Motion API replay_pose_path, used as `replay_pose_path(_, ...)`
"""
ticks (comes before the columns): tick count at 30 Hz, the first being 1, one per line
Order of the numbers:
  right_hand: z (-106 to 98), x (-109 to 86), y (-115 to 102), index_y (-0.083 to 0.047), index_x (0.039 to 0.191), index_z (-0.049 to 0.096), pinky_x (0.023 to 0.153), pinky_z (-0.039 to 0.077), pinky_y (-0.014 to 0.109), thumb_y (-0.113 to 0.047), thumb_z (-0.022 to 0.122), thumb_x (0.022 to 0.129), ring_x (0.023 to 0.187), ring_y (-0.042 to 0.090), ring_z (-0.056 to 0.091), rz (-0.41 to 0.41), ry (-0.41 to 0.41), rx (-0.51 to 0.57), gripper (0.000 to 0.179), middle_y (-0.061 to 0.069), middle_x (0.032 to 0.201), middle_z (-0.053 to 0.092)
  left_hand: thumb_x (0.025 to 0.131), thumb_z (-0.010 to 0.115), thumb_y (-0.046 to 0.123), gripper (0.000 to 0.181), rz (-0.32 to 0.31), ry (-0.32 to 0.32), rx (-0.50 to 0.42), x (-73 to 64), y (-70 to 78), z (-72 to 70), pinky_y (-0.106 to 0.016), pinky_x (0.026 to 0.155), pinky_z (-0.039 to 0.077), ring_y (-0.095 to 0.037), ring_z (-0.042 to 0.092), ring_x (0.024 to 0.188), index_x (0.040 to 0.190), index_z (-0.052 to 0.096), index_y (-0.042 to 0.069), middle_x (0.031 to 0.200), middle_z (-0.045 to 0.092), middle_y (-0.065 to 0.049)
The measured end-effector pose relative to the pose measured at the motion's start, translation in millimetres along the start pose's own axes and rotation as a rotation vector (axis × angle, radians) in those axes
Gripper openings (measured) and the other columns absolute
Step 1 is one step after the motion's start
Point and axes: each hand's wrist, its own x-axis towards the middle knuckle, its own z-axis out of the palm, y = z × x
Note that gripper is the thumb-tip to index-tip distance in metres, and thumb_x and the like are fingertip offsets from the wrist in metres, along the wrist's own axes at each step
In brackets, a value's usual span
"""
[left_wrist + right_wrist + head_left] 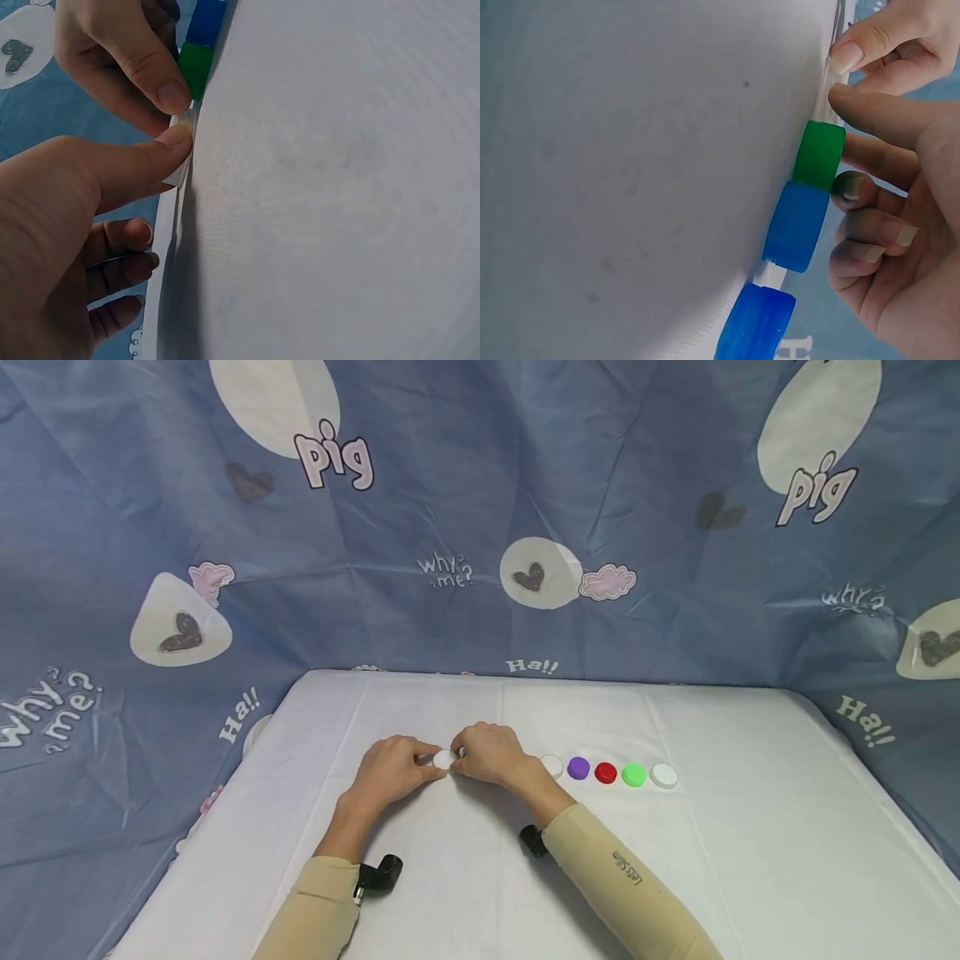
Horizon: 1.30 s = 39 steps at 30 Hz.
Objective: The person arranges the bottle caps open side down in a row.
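Observation:
A white round cap (444,761) lies on the white-covered table between my two hands. The left hand (386,771) pinches it from the left with thumb and forefinger; the other left fingers hang loosely curled in the left wrist view. My right hand (489,755) holds the same cap from the right by thumb and forefinger. From the side, this cap (180,159) looks pale and translucent. A green cap (820,154) and a blue cap (798,227) stand beside the right fingers, mostly hidden behind that hand in the head view.
Rightward runs a row of caps: white (552,766), purple (578,767), red (605,772), green (633,774) and another white one (663,775). Another blue cap (756,324) shows in the right wrist view. A blue printed cloth (420,635) rises behind the table.

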Motion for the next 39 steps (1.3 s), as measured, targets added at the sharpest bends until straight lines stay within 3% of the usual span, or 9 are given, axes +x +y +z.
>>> replay_pose_path(7,-2.2,-4.3,2.2,-0.023,0.112,0.077,0.061,0.047,0.03,-0.034,0.075,0.086,0.074,0.011,0.061,0.034,-0.026,0.006,0.028,-0.004,0.108,0.076,0.08,0.081,0.043,0.044,0.006,-0.017,0.014,0.5,4.8,2.5,-0.029,0.061,0.04,-0.01,0.048,0.062,0.119,0.074,0.025,0.075,0.065,0.008)
replay_pose_path(13,-10.2,-10.7,5.9,-0.022,0.119,0.074,0.073,0.055,0.038,-0.039,0.072,0.088,0.098,0.019,0.07,0.08,-0.018,0.039,0.035,-0.002,0.116,0.074,0.081,0.079,0.043,0.047,0.028,-0.013,0.023,1.2,5.6,4.3,-0.028,0.058,0.037,-0.01,0.046,0.06,0.124,0.072,0.026,0.069,0.059,0.009)
replay_pose_path(23,-22.7,-28.4,12.9,-0.019,0.119,0.073,0.082,0.055,0.043,-0.039,0.067,0.091,0.107,0.021,0.068,0.088,0.085,0.111,0.036,0.001,0.121,0.072,0.086,0.072,0.048,0.039,0.077,0.096,0.077,0.4,7.7,-2.4,-0.03,0.061,0.036,-0.011,0.045,0.063,0.121,0.073,0.03,0.066,0.053,0.01)
replay_pose_path(27,-25.3,-36.4,18.7,-0.016,0.12,0.072,0.076,0.053,0.037,-0.039,0.067,0.092,0.09,0.015,0.065,0.081,0.128,0.123,0.037,0.002,0.115,0.072,0.089,0.067,0.049,0.037,0.086,0.156,0.079,-0.6,12.2,-3.5,-0.035,0.072,0.042,-0.013,0.053,0.078,0.121,0.072,0.031,0.08,0.06,0.009)
replay_pose_path(31,-27.6,-43.8,26.2,-0.016,0.121,0.072,0.075,0.051,0.035,-0.039,0.065,0.093,0.084,0.014,0.06,0.06,0.198,0.109,0.037,0.003,0.103,0.071,0.091,0.066,0.048,0.039,0.065,0.201,0.042,-0.6,13.6,-4.0,-0.044,0.09,0.046,-0.02,0.06,0.102,0.125,0.07,0.03,0.108,0.069,0.003)
replay_pose_path(34,-30.5,-48.8,32.3,-0.017,0.124,0.071,0.085,0.052,0.038,-0.039,0.065,0.094,0.096,0.018,0.064,0.041,0.251,0.094,0.038,0.003,0.107,0.071,0.091,0.064,0.05,0.043,0.05,0.207,0.006,-0.3,13.6,-5.3,-0.048,0.1,0.043,-0.024,0.059,0.118,0.129,0.068,0.03,0.125,0.067,0.0)
replay_pose_path(39,-36.9,-57.8,42.4,-0.021,0.136,0.062,0.107,0.043,0.046,-0.041,0.064,0.094,0.124,0.025,0.058,0.041,0.271,0.093,0.047,0.003,0.13,0.064,0.09,0.063,0.055,0.052,0.073,0.186,-0.007,1.4,14.4,-6.6,-0.051,0.109,0.038,-0.024,0.052,0.133,0.135,0.062,0.03,0.138,0.061,0.001)
